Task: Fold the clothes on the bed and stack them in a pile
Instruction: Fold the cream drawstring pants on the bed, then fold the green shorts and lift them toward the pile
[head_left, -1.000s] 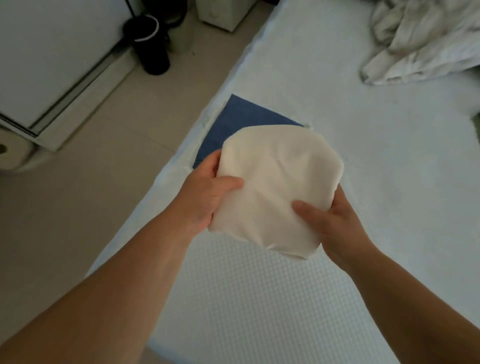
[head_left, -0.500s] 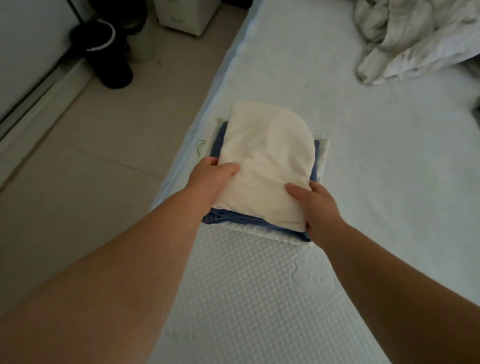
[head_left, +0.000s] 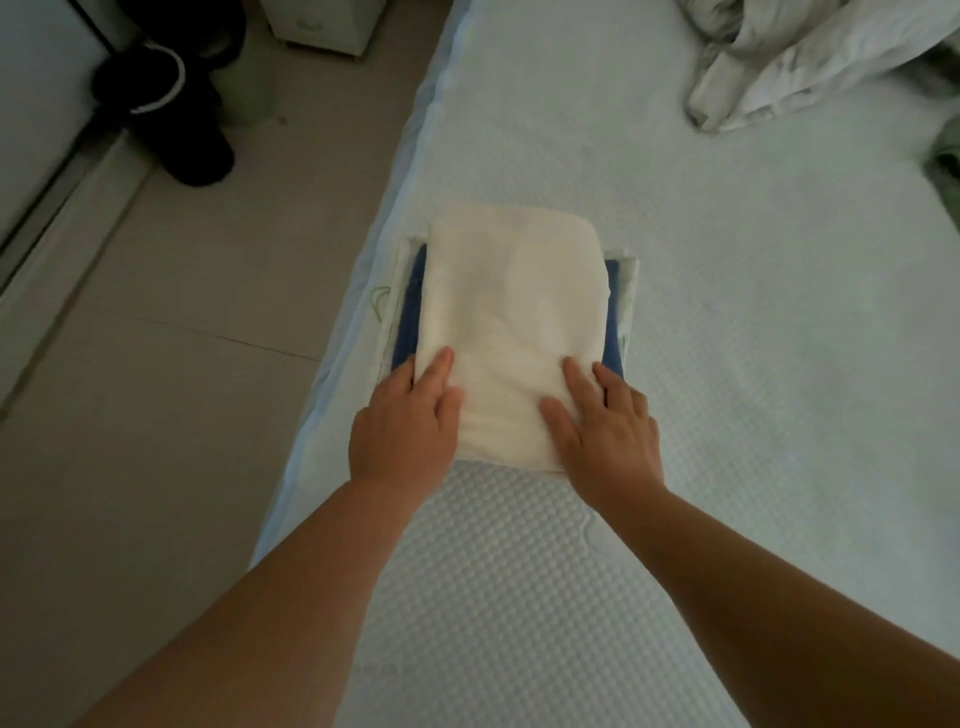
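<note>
now both hands (head_left: 405, 426) (head_left: 608, 431) flat on cream garment (head_left: 514, 322).

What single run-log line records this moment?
step: stacking | cream garment on pile, over blue garment | left hand, right hand pressing it flat | crumpled clothes unfolded

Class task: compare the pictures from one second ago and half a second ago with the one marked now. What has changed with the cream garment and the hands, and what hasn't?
The folded cream garment went from held up in both hands down onto the folded blue garment. The left hand and right hand released their grip and now press flat. The crumpled white bedding stayed put.
</note>
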